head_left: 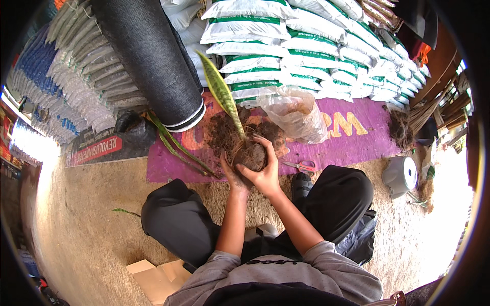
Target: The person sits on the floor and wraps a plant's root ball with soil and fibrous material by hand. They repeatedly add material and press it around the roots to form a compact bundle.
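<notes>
Between both hands sits a rounded clump of dark soil (pixel 253 157) at the foot of a snake plant (pixel 219 84), whose single tall, yellow-edged leaf leans up and to the left. My left hand (pixel 234 176) cups the clump from its left and underside. My right hand (pixel 265 173) wraps round its right side, thumb across the front. Loose soil and roots (pixel 220 131) lie in a heap just beyond my hands. More long snake plant leaves (pixel 176 148) rest left of the heap. Red-handled scissors (pixel 305 166) lie to the right of my right hand.
A purple banner (pixel 352 143) covers the ground ahead, with a crumpled clear plastic bag (pixel 301 120) on it. Behind rise stacked white-and-green sacks (pixel 250 46) and a black mesh roll (pixel 148 56). A grey-white pot (pixel 399 176) lies at right; cardboard (pixel 158 280) is at lower left.
</notes>
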Available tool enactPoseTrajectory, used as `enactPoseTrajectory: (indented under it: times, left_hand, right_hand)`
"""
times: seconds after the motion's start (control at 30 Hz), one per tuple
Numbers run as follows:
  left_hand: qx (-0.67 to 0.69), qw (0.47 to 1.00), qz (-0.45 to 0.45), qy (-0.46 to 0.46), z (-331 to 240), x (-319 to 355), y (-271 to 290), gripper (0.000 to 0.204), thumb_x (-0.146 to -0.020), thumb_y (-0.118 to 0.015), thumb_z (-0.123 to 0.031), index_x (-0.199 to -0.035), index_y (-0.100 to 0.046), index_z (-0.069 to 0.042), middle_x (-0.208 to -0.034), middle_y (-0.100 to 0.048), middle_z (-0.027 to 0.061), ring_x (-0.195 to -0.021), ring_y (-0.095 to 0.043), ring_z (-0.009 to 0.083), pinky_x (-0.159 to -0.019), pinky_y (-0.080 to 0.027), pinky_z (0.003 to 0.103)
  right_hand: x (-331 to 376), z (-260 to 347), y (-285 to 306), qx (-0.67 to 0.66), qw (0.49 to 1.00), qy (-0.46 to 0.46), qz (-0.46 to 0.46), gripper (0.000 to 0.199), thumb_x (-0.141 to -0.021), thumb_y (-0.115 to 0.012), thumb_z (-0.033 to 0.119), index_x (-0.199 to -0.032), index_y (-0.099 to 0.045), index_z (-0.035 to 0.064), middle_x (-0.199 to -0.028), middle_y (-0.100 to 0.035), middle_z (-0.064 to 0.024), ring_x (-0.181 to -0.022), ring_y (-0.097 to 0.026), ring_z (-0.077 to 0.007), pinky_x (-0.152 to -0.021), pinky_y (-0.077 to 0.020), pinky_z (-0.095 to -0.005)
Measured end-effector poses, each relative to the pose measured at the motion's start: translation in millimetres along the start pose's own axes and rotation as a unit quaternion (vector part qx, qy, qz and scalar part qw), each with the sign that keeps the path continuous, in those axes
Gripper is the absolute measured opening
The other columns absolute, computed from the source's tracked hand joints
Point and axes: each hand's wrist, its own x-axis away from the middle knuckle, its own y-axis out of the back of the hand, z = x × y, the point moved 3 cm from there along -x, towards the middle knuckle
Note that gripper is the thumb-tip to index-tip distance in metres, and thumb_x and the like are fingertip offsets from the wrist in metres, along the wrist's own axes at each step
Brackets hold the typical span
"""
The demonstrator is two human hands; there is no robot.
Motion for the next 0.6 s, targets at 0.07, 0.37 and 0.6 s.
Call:
enactPoseTrajectory:
  times: [0.07, 0.37, 0.6]
  left_hand:
    - [0.041, 0.999, -0.032, 0.013, 2.6, 3.9, -3.9, 0.067, -0.086, -0.038, -0.057, -0.132, -0.037, -0.008, -0.131, -0.042, 0.0141, -0.119, -0.042, 0.0321, -0.1, -0.033, 0.046]
    - [-0.011, 0.999, -0.025, -0.043, 1.6, -17.1, 19.6, 0.07, -0.083, -0.039, -0.059, -0.129, -0.042, -0.005, -0.126, -0.048, 0.0143, -0.112, -0.049, 0.0291, -0.096, -0.04, 0.044]
    - [0.153, 0.987, 0.001, 0.048, 17.2, -22.9, 37.3, 0.068, -0.077, -0.048, -0.06, -0.117, -0.047, -0.005, -0.11, -0.052, 0.0105, -0.099, -0.051, 0.0246, -0.086, -0.043, 0.038]
  right_hand:
    - [-1.0, 7.7, 4.1, 0.148, 0.988, 0.038, 0.001, 0.075, -0.055, -0.081, 0.026, -0.119, -0.048, 0.005, -0.131, -0.042, -0.0169, -0.125, -0.036, -0.0329, -0.104, -0.0226, -0.0494]
    - [-4.2, 10.2, 5.1, 0.252, 0.964, 0.072, 0.048, 0.094, -0.058, -0.073, 0.05, -0.131, -0.039, 0.0012, -0.135, -0.037, -0.0181, -0.128, -0.032, -0.0362, -0.105, -0.0136, -0.0567]
    - [6.6, 3.0, -10.4, 0.232, 0.957, 0.174, 0.02, 0.062, -0.061, -0.072, 0.035, -0.108, -0.056, -0.002, -0.109, -0.055, -0.0185, -0.102, -0.051, -0.0355, -0.091, -0.0396, -0.0438]
